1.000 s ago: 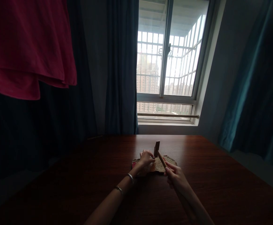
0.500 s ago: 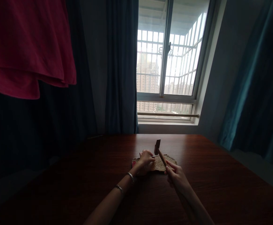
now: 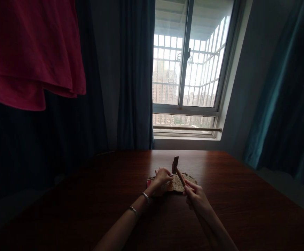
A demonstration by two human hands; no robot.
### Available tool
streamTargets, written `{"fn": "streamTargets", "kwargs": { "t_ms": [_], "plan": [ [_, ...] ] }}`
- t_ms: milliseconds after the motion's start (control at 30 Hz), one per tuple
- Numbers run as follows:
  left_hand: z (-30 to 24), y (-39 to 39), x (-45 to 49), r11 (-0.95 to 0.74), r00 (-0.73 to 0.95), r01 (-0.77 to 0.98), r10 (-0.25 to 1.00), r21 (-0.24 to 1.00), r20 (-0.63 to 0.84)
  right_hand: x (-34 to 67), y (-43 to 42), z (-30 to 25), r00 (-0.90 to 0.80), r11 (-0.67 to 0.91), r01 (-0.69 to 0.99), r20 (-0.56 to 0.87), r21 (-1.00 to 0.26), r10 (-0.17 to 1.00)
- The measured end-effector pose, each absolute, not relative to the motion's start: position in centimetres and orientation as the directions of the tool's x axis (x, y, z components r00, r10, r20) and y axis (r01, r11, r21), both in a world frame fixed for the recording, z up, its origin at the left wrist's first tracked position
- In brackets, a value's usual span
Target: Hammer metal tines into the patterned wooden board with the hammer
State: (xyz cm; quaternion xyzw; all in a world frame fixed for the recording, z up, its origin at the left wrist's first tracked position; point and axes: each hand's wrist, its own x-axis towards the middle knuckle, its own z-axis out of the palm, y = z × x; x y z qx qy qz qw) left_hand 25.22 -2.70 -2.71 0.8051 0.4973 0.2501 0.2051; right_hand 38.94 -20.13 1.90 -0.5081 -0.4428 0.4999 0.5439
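My right hand (image 3: 196, 197) is closed around the wooden handle of a small hammer (image 3: 176, 166), whose head stands just above a light perforated board (image 3: 178, 182) lying on the dark wooden table (image 3: 89, 209). My left hand (image 3: 162, 177) rests on the left part of the board with its fingers pinched together; what they pinch is too small to make out. Two bracelets ring my left wrist. A reddish patterned piece (image 3: 149, 182) pokes out from under the board's left side.
A window (image 3: 185, 69) with outer bars lights the room behind the table. Dark blue curtains (image 3: 134, 76) hang on its left and teal curtains (image 3: 285, 97) on its right. A red cloth (image 3: 31, 52) hangs at the upper left.
The hammer head has bobbed slightly up and down over the board. My left hand stays pinched in the same place.
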Motion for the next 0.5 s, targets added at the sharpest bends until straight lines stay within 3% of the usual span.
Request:
{"fn": "streamTargets", "kwargs": {
  "t_ms": [300, 500],
  "plan": [
    [-1.0, -3.6, 25.3, -0.415, 0.407, 0.782, 0.905, 0.466, 0.122, 39.1, -20.1, 1.7, 0.099, 0.004, -0.056, -0.002, -0.998, 0.995],
    [-1.1, -3.6, 25.3, -0.419, 0.401, 0.787, 0.905, 0.453, 0.140, 39.1, -20.0, 2.0, 0.097, -0.023, -0.066, -0.029, -0.998, 0.995]
  ]
}}
